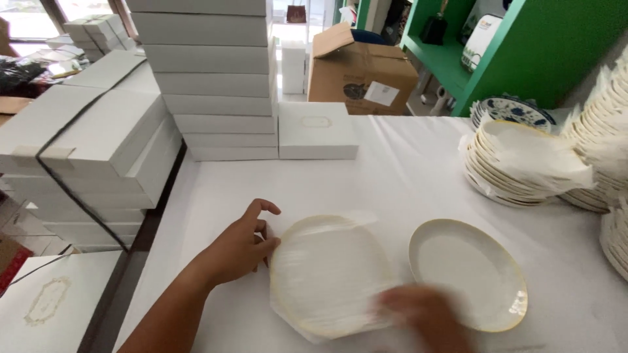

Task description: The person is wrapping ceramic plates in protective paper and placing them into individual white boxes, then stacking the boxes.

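The paper-covered plate is steadied at its rim by the spread left hand; the blurred right hand's grip cannot be told.

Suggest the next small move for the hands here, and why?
Probably smooth the thin sheet flat over the left plate. The left hand steadies that plate's rim, the blurred right hand is on the sheet, and the right plate lies bare.

white gold-rimmed plate, green shelf
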